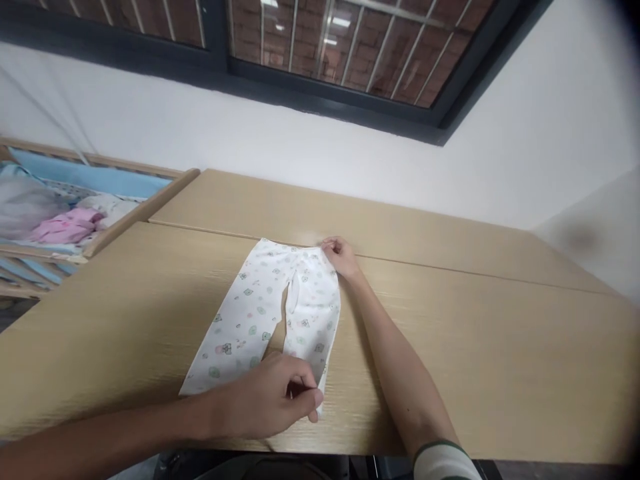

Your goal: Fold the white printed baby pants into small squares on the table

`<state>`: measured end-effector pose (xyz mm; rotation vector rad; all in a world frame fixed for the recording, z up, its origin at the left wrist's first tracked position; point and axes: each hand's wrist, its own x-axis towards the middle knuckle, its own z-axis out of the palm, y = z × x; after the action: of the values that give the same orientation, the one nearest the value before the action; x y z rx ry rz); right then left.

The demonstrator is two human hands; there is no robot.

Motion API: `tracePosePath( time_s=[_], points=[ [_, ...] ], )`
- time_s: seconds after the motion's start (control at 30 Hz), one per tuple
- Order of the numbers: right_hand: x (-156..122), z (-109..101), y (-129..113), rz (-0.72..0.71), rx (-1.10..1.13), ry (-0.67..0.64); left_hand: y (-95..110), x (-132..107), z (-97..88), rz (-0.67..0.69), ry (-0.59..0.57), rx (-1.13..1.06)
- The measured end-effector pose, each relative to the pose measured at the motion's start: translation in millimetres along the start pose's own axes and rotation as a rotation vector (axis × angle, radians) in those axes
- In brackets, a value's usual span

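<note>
A pair of small white trousers, printed with little green and pink figures, lies spread on the wooden table, waistband away from me and legs towards me. My right hand pinches the right corner of the waistband. Reaching across from the left, my left hand has its thumb and fingers closed at the hem of the right trouser leg; the exact grip is partly hidden. My left forearm and hand cover part of the leg ends. The left leg lies fairly flat, while the right one has a fold along its inner edge.
The light wooden table has a seam near its back edge and meets a white wall. At the left stands a wooden crib with a pink cloth and other fabrics inside. A dark-framed window with bars is above.
</note>
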<state>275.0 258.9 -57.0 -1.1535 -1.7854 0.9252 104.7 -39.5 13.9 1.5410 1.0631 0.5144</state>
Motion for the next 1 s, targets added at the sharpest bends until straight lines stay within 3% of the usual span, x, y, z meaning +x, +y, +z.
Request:
tracePosePath(
  time_s=[0.17,0.3,0.47,0.6,0.73,0.87,0.93,1.0],
  points=[
    [7,13,-44,0.135,0.208,-0.022,-9,-22,-10.2,-0.053,0.063,-0.186],
    [28,37,-78,0.177,0.221,-0.014,-19,-47,-21.0,-0.074,0.125,-0.233],
    [57,88,-99,0.176,0.045,-0.068,-43,-83,-28.2,-0.198,0.26,-0.369],
    [61,131,-101,0.122,-0.231,-0.172,-63,-104,-29.9,-0.32,0.322,-0.347],
    [55,159,-97,0.099,-0.379,-0.264,-86,-117,-32.5,-0.376,0.533,0.0],
    [50,167,-100,0.085,-0.405,-0.243,-107,-127,-33.9,-0.389,0.576,0.507],
    [41,164,-107,0.011,-0.44,-0.213,-112,-129,-31.6,-0.321,0.662,0.749],
    [20,159,-119,-0.128,-0.464,-0.249,-112,-129,-27.6,-0.113,0.81,0.938]
  ],
)
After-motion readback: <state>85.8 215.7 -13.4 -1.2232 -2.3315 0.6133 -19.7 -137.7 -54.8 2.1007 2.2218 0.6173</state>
